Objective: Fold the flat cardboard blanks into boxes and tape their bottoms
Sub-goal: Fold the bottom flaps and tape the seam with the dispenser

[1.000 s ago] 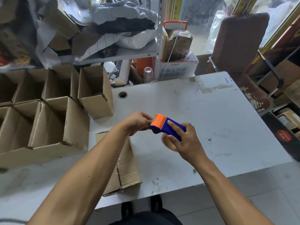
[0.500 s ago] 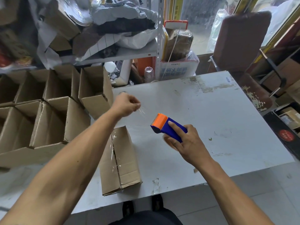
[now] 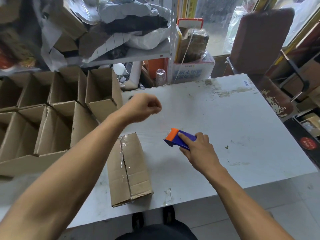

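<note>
On the table [image 3: 225,110], the left hand [image 3: 142,108], fingers curled, has drawn farther from the tape dispenser [image 3: 178,138] the right hand [image 3: 199,151] grips.

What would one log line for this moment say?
right hand: holds tape dispenser | left hand: fist raised, tape unclear | box: seam taped, lying on table

Bare forearms, no sleeves; dark garment [image 3: 155,231]; black shoes [image 3: 168,214].

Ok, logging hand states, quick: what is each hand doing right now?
Left hand: fingers curled, raised over the table; whether it pinches tape cannot be told.
Right hand: grips the tape dispenser.
</note>
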